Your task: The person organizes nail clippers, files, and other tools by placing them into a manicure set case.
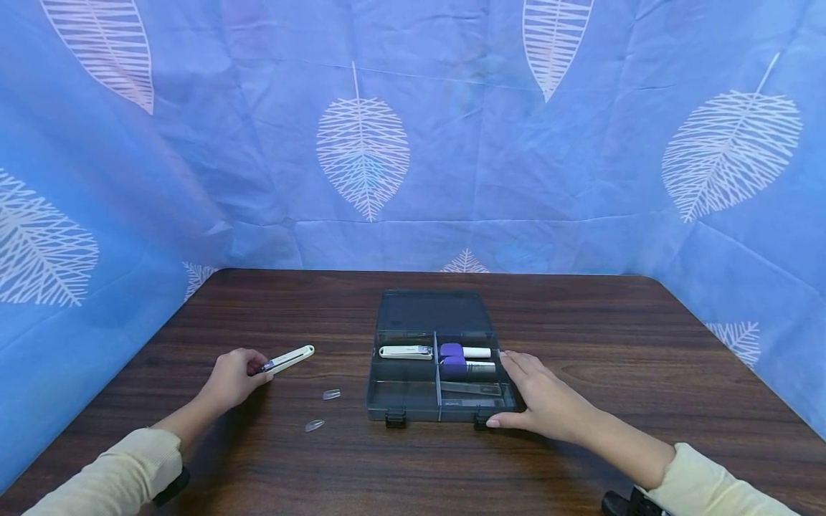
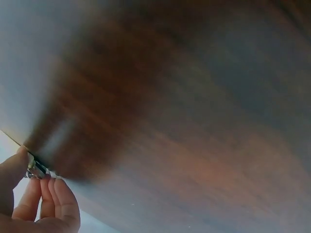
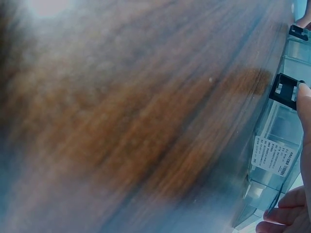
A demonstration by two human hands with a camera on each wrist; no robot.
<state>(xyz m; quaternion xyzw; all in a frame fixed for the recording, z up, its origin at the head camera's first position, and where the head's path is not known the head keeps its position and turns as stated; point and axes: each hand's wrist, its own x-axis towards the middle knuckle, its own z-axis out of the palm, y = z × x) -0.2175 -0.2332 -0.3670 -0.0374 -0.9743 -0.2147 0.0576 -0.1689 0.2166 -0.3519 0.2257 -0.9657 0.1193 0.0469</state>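
My left hand (image 1: 234, 378) pinches the metal end of a white nail clipper (image 1: 290, 358) between thumb and fingers, left of the box. In the left wrist view, the clipper's metal end (image 2: 36, 167) shows between the fingertips. My right hand (image 1: 548, 398) grips the right side of an open, smoky see-through divided box (image 1: 403, 416), thumb at the front latch (image 1: 481, 418) and fingers along the side. A second white nail clipper (image 1: 405, 352) lies in the box's back left compartment. Two purple-and-white small containers (image 1: 453, 358) lie in the back right one, with clear flat strips (image 1: 471, 389) before them.
Two clear nail tips (image 1: 314, 426) lie on the dark wooden table (image 1: 400, 473) between my left hand and the box. The box's lid (image 1: 432, 309) is folded back behind it. A blue leaf-patterned cloth (image 1: 452, 158) hangs around the table's back and sides.
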